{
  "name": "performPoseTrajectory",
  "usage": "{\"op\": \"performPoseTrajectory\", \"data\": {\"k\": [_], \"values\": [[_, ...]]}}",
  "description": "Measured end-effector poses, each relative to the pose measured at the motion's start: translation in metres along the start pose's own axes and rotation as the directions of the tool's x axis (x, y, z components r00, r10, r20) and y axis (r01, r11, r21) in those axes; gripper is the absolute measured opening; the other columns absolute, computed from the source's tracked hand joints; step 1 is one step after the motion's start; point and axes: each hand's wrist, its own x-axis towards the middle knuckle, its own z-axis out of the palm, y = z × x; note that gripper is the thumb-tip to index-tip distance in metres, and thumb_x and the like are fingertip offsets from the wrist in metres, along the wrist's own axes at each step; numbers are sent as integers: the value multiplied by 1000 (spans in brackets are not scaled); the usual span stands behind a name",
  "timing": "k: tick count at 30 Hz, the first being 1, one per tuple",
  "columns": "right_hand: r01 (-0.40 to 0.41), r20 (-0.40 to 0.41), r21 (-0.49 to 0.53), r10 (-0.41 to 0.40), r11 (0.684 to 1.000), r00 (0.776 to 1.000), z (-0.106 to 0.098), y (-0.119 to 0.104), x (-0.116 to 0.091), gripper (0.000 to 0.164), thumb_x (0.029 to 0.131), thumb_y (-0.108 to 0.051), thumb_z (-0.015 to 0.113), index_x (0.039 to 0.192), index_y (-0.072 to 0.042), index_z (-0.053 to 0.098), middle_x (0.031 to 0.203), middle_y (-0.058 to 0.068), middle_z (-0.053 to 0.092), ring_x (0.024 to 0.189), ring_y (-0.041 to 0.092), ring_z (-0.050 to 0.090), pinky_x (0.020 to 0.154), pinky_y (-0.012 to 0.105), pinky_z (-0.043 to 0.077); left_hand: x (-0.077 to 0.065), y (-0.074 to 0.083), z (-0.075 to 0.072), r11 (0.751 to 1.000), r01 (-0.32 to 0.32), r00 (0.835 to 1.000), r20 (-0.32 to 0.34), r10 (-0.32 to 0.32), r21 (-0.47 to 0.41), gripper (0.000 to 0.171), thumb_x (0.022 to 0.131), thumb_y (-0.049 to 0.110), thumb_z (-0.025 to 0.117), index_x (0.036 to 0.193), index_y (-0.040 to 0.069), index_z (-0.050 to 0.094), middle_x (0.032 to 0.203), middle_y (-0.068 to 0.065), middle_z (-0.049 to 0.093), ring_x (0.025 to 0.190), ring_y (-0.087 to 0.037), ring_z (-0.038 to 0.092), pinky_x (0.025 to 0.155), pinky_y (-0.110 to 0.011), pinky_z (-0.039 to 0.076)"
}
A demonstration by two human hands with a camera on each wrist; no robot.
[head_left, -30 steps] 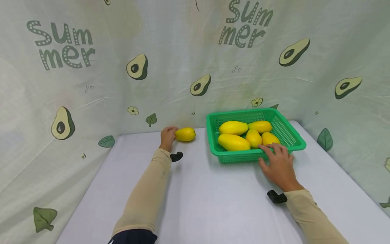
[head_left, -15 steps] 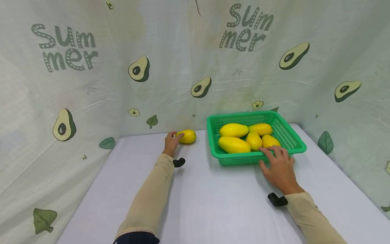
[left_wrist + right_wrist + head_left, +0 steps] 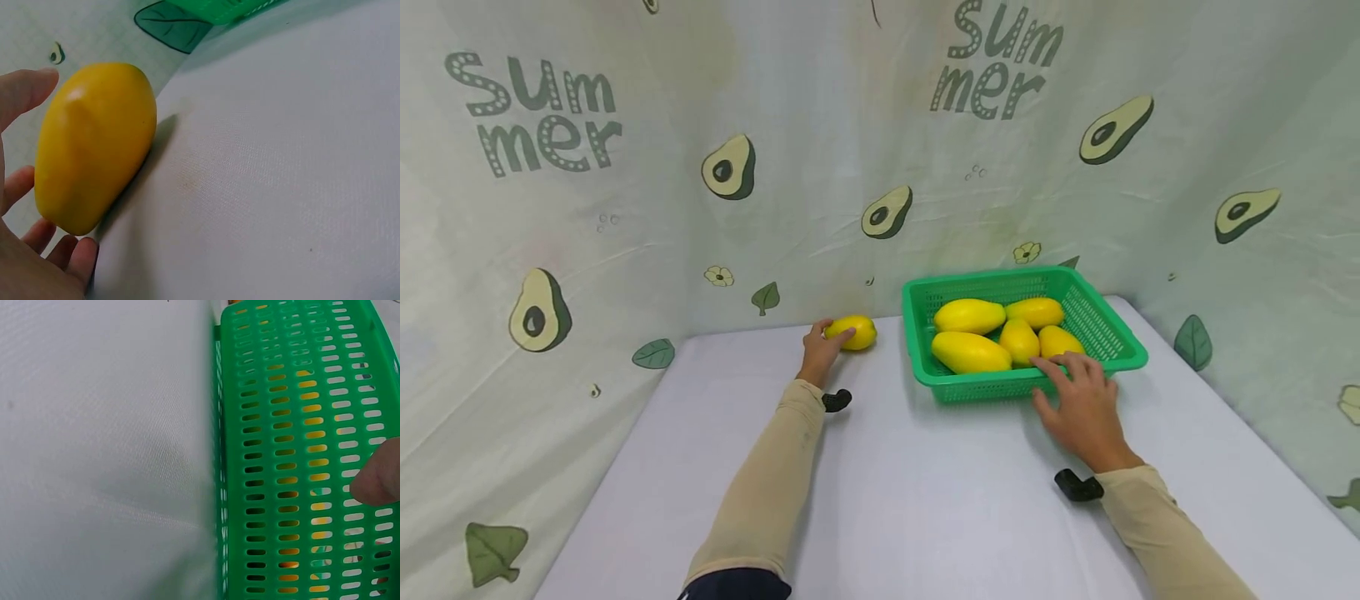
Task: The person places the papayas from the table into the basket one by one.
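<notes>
A yellow mango (image 3: 853, 332) lies on the white-covered table near its back edge, left of the green basket (image 3: 985, 388). My left hand (image 3: 820, 354) is around its left end, thumb along the near side. In the left wrist view, spread fingers (image 3: 39, 235) meet the lower end of the mango (image 3: 97, 147), while the thumb lies beside its upper part. My right hand (image 3: 1086, 412) holds the basket's front rim, fingers over the top and thumb outside. The right wrist view shows the thumb (image 3: 379, 477) against the slotted basket wall (image 3: 269, 447).
Several more yellow mangoes (image 3: 973, 353) of different sizes lie inside the basket, mostly toward its left and middle. A printed cloth (image 3: 805, 167) with avocados hangs behind the white table (image 3: 925, 492) and along its sides.
My left thumb has come round to the near side of the mango, and the hand sits slightly farther over it. My right hand stays at the basket rim. The head view shifts slightly.
</notes>
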Motion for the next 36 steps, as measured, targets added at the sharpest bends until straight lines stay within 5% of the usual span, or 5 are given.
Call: {"op": "performPoseTrajectory", "data": {"k": [18, 36], "values": [[-14, 21, -18, 14, 1000, 1000, -1, 0, 0, 46, 83, -18, 73, 128, -13, 64, 122, 16, 53, 117, 43, 41, 72, 58, 35, 0, 5, -1, 997, 8, 999, 32, -10, 71, 91, 86, 59, 71, 155, 15, 30, 156, -18, 20, 137, -35, 32, 117, -54, 24], [-20, 29, -30, 21, 999, 999, -2, 1, -3, 47, 83, -17, 74, 129, -12, 62, 122, 17, 53, 117, 44, 41, 72, 60, 36, 8, 7, 9, 995, 10, 999, 30, -13, 97, 93, 84, 58, 74, 156, 21, 29, 155, -19, 17, 135, -37, 34, 116, -55, 25]]}}
